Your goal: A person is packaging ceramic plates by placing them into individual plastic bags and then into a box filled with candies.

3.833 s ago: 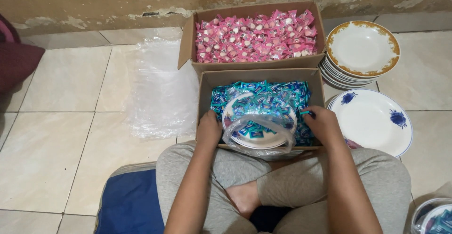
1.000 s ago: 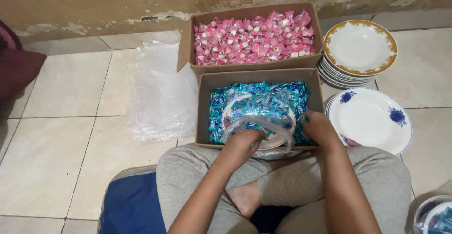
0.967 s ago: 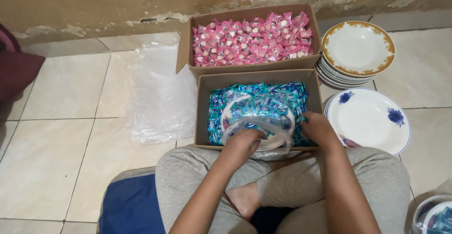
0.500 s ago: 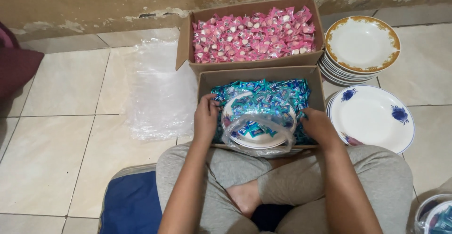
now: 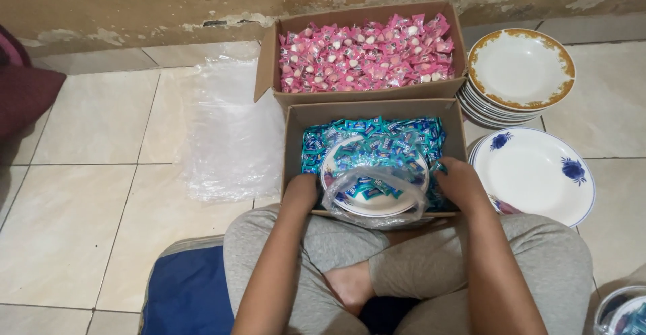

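Note:
A white plate heaped with blue-wrapped candies sits inside a clear plastic bag, resting on the near edge of a cardboard box full of blue candies. My left hand rests at the plate's left side, on the bag and box edge. My right hand holds the plate and bag at the right side, fingers among the candies.
Behind stands a second cardboard box filled with pink candies. A stack of gold-rimmed plates and a blue-flowered plate lie at the right. Clear plastic bags lie on the tiled floor at the left. I sit cross-legged on a blue cushion.
My left hand has come off the top of the bagged plate and moved out to its left edge. The plate stays over the near side of the box.

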